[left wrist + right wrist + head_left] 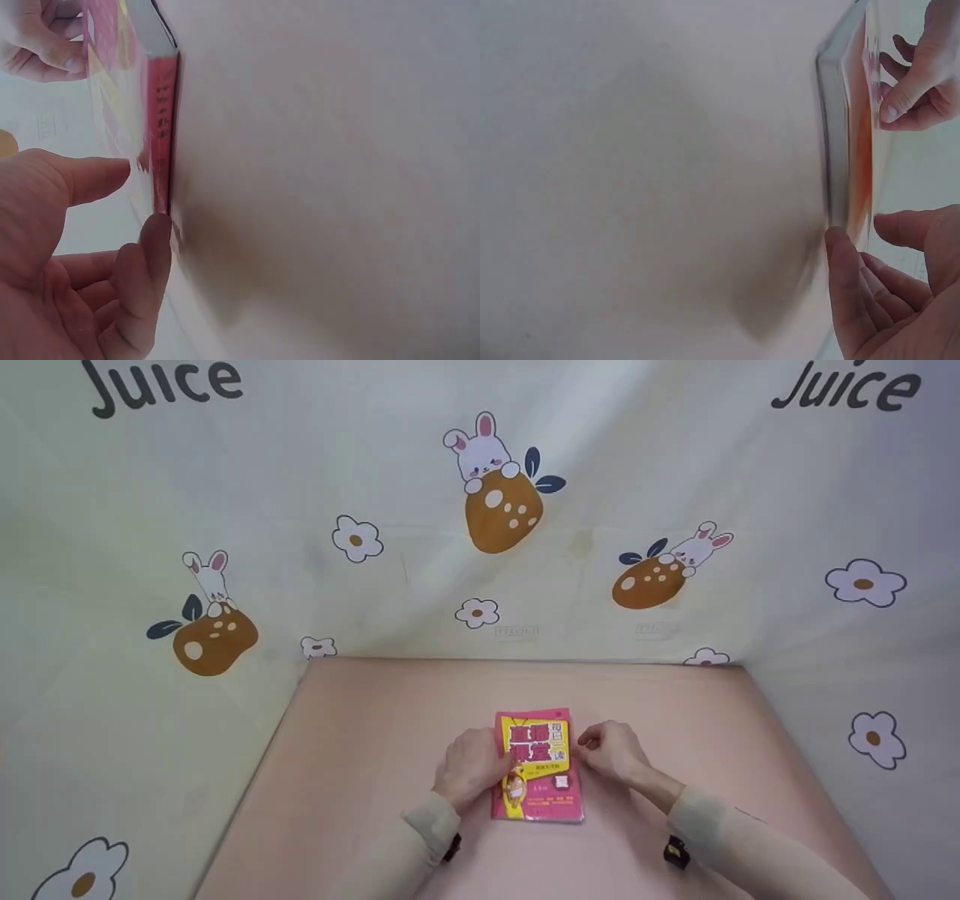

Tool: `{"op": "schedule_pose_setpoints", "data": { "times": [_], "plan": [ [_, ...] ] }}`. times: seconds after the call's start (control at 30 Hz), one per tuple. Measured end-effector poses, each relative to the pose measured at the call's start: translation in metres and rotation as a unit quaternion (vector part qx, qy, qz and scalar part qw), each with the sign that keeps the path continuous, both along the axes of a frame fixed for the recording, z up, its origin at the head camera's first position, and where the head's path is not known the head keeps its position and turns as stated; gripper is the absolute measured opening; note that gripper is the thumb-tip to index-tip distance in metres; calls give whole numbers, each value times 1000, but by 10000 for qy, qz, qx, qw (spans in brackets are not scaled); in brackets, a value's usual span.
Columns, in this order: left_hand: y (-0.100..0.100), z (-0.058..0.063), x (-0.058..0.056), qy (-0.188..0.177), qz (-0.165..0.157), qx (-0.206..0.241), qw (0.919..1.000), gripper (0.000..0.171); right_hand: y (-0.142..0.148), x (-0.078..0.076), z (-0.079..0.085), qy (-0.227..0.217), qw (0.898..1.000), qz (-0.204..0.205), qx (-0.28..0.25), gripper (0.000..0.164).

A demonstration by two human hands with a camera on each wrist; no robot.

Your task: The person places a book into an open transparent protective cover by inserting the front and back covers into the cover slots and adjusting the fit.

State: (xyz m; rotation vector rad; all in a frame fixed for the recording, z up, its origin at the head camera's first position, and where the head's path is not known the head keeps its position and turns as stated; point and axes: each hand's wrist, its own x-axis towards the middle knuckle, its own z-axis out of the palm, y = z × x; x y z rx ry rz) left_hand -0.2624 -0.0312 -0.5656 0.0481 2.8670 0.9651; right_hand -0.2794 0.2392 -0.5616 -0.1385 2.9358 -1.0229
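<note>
A pink and yellow book (pixel 538 795) with Chinese lettering lies on the table, its front cover facing up. My left hand (pixel 471 765) holds it at the spine side, with the thumb over the cover. In the left wrist view, the index fingertip meets the lower end of the red spine (pixel 161 112). At the opposite edge is my right hand (pixel 619 754), its thumb by the cover and a fingertip against the page block (pixel 836 142). The cover stands slightly raised there, and an orange-toned page (pixel 861 150) shows beneath it.
The pink tabletop (pixel 375 720) surrounds the book. Behind it and at both sides hangs a pale cloth (pixel 405 607) printed with rabbits, fruit and flowers. A dark strap piece (pixel 676 853) sits under the right wrist.
</note>
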Motion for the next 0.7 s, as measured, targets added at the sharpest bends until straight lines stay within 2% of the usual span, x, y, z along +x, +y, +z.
{"op": "schedule_pose_setpoints", "data": {
  "times": [0.13, 0.3, 0.43, 0.6, 0.7],
  "plan": [
    [-3, 4, 0, 587, -92, -134, 9981, 44, 3, 0, 7, 180, 9997, 158, 7, 21],
    [-5, 9, -3, 1356, -299, -667, 9881, 65, 7, 0, 13, 459, 9981, 301, 284, 47],
    [-5, 8, -8, 1543, -323, -1164, 9806, 79, 6, -2, 17, 927, 9923, 449, 694, 62],
    [-3, 6, -11, 1651, -292, -1781, 9696, 92, 4, -5, 17, 1571, 9767, 586, 1338, 79],
    [-3, 4, -12, 1789, -301, -2013, 9626, 98, 2, -6, 14, 1625, 9713, 583, 1638, 97]
  ]
}}
